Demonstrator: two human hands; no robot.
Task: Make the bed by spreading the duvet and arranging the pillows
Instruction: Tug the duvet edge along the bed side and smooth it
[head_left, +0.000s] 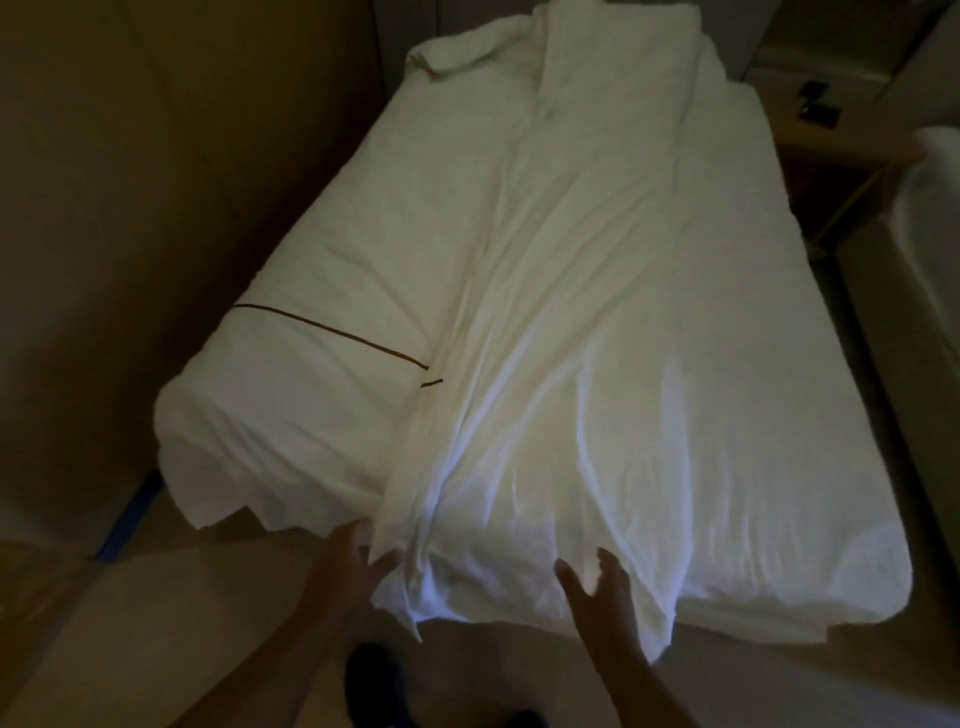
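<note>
Duvet (597, 322) is bunched lengthwise on the bed (878, 571) — spreading step. Foot hem is reached by left hand (345, 564) and right hand (597, 587), fingers released, nothing gripped. Next: hem grasped, pulled left.

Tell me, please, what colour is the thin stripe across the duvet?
Dark brown, nearly black, on the white duvet; the stripe shows in the head view.

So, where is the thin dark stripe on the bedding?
In the head view, the dark stripe crosses the left half of the duvet, ending at its central fold.
</note>
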